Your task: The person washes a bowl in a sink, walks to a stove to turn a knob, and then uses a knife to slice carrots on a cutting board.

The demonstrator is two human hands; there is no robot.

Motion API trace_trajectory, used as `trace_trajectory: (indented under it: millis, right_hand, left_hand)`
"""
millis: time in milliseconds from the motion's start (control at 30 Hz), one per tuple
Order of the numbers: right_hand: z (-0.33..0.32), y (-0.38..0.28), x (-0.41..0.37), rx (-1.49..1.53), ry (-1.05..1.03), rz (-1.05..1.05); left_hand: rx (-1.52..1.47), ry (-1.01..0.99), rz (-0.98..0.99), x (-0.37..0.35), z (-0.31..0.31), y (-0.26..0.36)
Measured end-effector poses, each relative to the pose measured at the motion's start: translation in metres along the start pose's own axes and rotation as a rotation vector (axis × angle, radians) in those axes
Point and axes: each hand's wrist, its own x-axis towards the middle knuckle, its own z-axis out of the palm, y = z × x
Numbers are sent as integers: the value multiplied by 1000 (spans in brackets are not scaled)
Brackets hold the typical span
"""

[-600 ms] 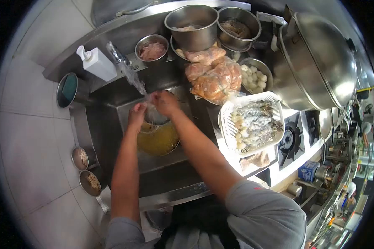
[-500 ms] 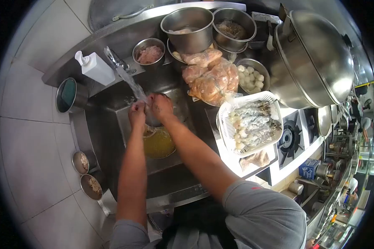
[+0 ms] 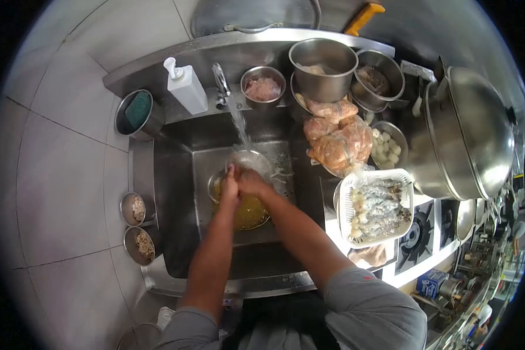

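Note:
My left hand (image 3: 230, 185) and my right hand (image 3: 253, 182) are close together over the sink, seemingly touching. The left one looks closed, thumb uppermost; whatever it may hold is hidden. Motion blurs the fingers of the right. Just beyond them, water from the tap (image 3: 220, 84) falls into a round metal bowl (image 3: 265, 163). Below the hands, partly covered by them, sits a round vessel with yellowish liquid (image 3: 252, 214). Pale scraps lie on the sink floor (image 3: 283, 195) to the right.
A white pump bottle (image 3: 188, 93) and a bowl of pinkish meat (image 3: 262, 88) flank the tap. To the right are bagged meat (image 3: 341, 143), a bowl of white balls (image 3: 386, 149), a white basket of shrimp (image 3: 379, 210), a large steamer (image 3: 466, 134) and a burner (image 3: 414, 233).
Both hands have come away from the tap's stream, toward me, and drawn together. The metal bowl under the water now shows more fully. The camera view has shifted.

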Motion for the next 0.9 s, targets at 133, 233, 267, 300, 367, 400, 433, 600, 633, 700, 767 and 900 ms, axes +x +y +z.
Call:
trace_trajectory:
  millis: [133, 233, 267, 300, 367, 400, 433, 600, 633, 700, 767, 900]
  right_hand:
    - [0, 1, -11, 107, 240, -24]
    - [-11, -1, -6, 281, 408, -107]
    - [-15, -6, -16, 317, 290, -197]
    - [-13, -7, -22, 358, 165, -289]
    - [-12, -2, -15, 352, 164, -72]
    - [-17, -7, -7, 294, 443, -115]
    - [-24, -11, -5, 223, 729, -155]
    - [-24, 23, -8, 164, 417, -309]
    - [-19, 36, 0, 18, 439, -272]
    - [-30, 6, 3, 198, 590, -223]
    - [-39, -14, -2, 374, 733, -161]
    - [-44, -11, 3, 603, 454, -194]
  left_hand:
    - [437, 47, 241, -11, -4, 0]
    - [362, -55, 299, -3, 0, -1]
    - [239, -96, 263, -1, -6, 6]
    - [117, -128, 229, 0, -14, 12]
    - [213, -29, 268, -4, -3, 4]
    - [182, -41, 269, -5, 5, -6]
    - [149, -63, 272, -3, 11, -11]
    - [-45, -56, 143, 1, 7, 0]
    - [75, -49, 159, -1, 5, -1]
    - [85, -70, 141, -5, 9, -5]
    - [104, -147, 92, -7, 11, -11]
    - [131, -226, 219, 3, -6, -24]
